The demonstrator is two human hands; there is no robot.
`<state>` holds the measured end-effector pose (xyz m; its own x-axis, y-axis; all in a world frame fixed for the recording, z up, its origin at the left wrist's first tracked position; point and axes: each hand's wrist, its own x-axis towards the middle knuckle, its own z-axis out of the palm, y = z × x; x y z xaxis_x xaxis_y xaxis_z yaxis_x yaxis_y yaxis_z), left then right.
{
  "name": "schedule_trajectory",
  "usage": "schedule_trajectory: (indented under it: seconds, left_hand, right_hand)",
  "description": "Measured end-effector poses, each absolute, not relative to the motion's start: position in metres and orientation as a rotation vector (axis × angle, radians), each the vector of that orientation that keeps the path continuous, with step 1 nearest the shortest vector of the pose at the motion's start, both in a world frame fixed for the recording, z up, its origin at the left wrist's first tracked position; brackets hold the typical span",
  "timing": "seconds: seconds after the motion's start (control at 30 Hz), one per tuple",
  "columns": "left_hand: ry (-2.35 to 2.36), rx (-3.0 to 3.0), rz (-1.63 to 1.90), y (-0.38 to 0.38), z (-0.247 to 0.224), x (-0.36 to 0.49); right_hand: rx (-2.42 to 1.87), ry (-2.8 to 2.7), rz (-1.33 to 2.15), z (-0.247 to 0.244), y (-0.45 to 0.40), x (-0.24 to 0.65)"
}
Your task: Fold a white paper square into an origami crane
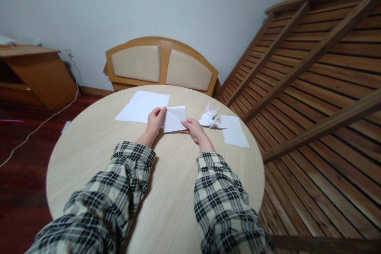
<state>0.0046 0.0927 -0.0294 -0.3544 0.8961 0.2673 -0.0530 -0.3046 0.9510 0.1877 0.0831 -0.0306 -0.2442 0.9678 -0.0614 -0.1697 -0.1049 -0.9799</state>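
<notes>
Between my two hands is a folded piece of white paper (174, 118), held a little above the table. My left hand (155, 122) pinches its left edge, thumb on top. On the opposite side, my right hand (193, 128) grips the lower right edge, with the thumb on the face and fingers beneath. A stack of white paper sheets (143, 105) lies just beyond my left hand. To the right of my right hand sit folded paper cranes (210, 118), grouped so closely that I cannot tell them apart. Cut paper strips (234, 131) lie beside them.
The round wooden table (169, 190) carries all the paper. Behind it stands a padded headboard (162, 63) against the wall. A slatted wooden frame (312, 99) leans close on the right. At the left are a desk (38, 75) and a white cable (44, 121) on the floor.
</notes>
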Motion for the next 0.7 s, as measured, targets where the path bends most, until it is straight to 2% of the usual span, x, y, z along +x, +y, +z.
schedule_trajectory:
  seconds: [0.4,0.7]
  left_hand:
    - [1.097,1.014,1.586,0.093,-0.0284,0.0058]
    - [1.107,1.165,1.415,0.0859,-0.0307,0.0121]
  right_hand:
    - [-0.984,-1.409,1.555,-0.0306,0.0803,0.1895]
    - [-0.995,-1.318,1.437,-0.0367,0.0827,0.1856]
